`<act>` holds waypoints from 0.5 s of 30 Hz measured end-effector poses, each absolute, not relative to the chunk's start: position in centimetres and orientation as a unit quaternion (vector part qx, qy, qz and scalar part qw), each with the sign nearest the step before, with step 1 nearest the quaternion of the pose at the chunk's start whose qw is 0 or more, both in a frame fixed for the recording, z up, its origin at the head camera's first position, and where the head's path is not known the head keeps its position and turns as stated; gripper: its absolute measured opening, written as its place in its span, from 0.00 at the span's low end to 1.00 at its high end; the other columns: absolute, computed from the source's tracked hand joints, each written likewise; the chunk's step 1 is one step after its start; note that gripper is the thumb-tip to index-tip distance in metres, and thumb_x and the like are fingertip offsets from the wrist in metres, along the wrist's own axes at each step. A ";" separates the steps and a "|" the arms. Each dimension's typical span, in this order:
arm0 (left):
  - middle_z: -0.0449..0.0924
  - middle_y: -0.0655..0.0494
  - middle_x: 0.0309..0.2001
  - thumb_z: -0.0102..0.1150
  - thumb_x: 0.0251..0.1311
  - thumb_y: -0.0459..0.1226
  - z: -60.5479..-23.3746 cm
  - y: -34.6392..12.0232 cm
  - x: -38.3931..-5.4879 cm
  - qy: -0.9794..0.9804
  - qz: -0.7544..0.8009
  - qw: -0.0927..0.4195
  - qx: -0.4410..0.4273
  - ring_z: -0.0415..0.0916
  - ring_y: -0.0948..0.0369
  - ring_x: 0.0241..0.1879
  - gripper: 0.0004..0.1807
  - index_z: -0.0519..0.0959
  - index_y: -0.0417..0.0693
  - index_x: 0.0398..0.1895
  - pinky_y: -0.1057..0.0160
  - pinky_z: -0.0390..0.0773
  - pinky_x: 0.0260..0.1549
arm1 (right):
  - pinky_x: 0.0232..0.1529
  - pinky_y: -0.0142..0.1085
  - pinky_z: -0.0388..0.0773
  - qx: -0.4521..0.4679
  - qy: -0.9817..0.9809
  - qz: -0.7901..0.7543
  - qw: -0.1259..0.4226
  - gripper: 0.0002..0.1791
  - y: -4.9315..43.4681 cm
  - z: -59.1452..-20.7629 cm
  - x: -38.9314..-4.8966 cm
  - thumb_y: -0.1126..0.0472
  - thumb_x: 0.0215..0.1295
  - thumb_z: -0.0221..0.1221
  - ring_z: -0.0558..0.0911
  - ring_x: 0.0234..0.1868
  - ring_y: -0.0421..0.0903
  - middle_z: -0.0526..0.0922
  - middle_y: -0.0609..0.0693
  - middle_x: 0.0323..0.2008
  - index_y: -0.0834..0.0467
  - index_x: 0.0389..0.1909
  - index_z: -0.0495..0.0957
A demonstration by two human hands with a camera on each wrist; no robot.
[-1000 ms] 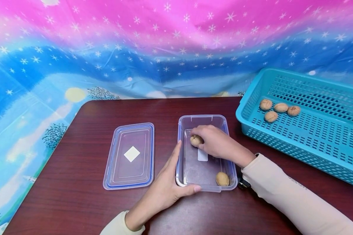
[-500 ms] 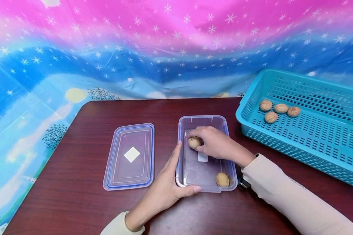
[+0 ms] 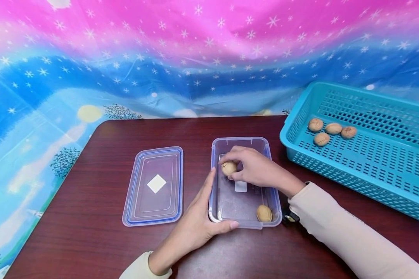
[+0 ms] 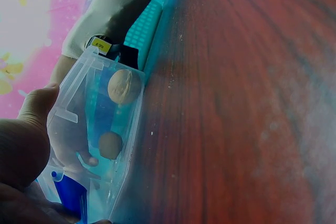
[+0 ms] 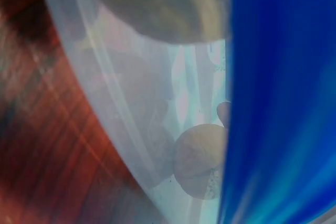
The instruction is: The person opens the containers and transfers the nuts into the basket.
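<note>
In the head view, a clear plastic food container stands uncovered on the table. My left hand holds its near left corner, thumb along the front rim and fingers along the left wall. Inside the container, my right hand has thumb and fingertips around a walnut near the left wall. Another walnut lies in the near right corner. Through the clear wall, the left wrist view shows the near walnut and the farther walnut beside the right fingertips. The right wrist view is blurred and shows both walnuts.
The container's lid, with a blue seal and a pale square label, lies flat to the left. At the right, a turquoise perforated basket holds several walnuts. A patterned cloth hangs behind the dark wooden table.
My right hand has shifted slightly left with the walnut, toward the container's left wall, and more of the walnut shows between its fingers. The left hand and the container have stayed put.
</note>
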State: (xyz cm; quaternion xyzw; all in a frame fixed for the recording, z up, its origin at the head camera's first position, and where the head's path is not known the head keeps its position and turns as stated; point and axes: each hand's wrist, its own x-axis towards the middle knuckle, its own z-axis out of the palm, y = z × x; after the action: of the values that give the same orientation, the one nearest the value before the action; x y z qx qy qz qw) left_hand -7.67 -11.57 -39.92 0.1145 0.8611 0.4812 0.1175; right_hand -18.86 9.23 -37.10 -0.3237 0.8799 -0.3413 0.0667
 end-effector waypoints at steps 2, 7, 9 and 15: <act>0.41 0.65 0.85 0.82 0.48 0.54 -39.9 -11.6 -7.7 0.861 0.481 0.116 0.115 0.48 0.62 0.82 0.72 0.36 0.72 0.86 0.46 0.55 0.79 | 0.43 0.38 0.76 -0.322 0.879 -0.344 0.070 0.21 9.2 -37.1 -18.8 0.69 0.58 0.70 0.79 0.39 0.48 0.82 0.48 0.39 0.55 0.53 0.88; 0.41 0.65 0.85 0.83 0.48 0.53 -39.9 -11.6 -7.7 0.862 0.479 0.115 0.117 0.47 0.62 0.82 0.72 0.36 0.72 0.86 0.45 0.55 0.79 | 0.44 0.39 0.77 -0.321 0.874 -0.357 0.075 0.22 9.4 -37.0 -18.9 0.70 0.59 0.70 0.79 0.40 0.49 0.82 0.49 0.41 0.55 0.55 0.88; 0.41 0.65 0.86 0.83 0.48 0.53 -39.9 -11.6 -7.7 0.863 0.478 0.116 0.116 0.47 0.62 0.82 0.72 0.36 0.73 0.86 0.45 0.55 0.79 | 0.46 0.41 0.79 -0.322 0.870 -0.365 0.079 0.22 9.4 -37.0 -19.0 0.70 0.59 0.70 0.79 0.41 0.47 0.83 0.49 0.42 0.55 0.55 0.87; 0.40 0.66 0.86 0.82 0.49 0.54 -39.9 -11.6 -7.7 0.864 0.475 0.118 0.116 0.46 0.61 0.83 0.71 0.36 0.74 0.85 0.45 0.54 0.79 | 0.51 0.47 0.84 -0.315 0.853 -0.403 0.105 0.22 9.7 -37.1 -19.2 0.72 0.61 0.69 0.82 0.45 0.47 0.84 0.53 0.48 0.59 0.57 0.85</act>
State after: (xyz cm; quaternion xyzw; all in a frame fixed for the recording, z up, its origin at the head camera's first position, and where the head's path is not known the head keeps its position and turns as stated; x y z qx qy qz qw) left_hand -7.65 -11.59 -39.91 0.1157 0.8642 0.4754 0.1176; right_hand -19.18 9.70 -37.06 -0.3147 0.8530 -0.4030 0.1047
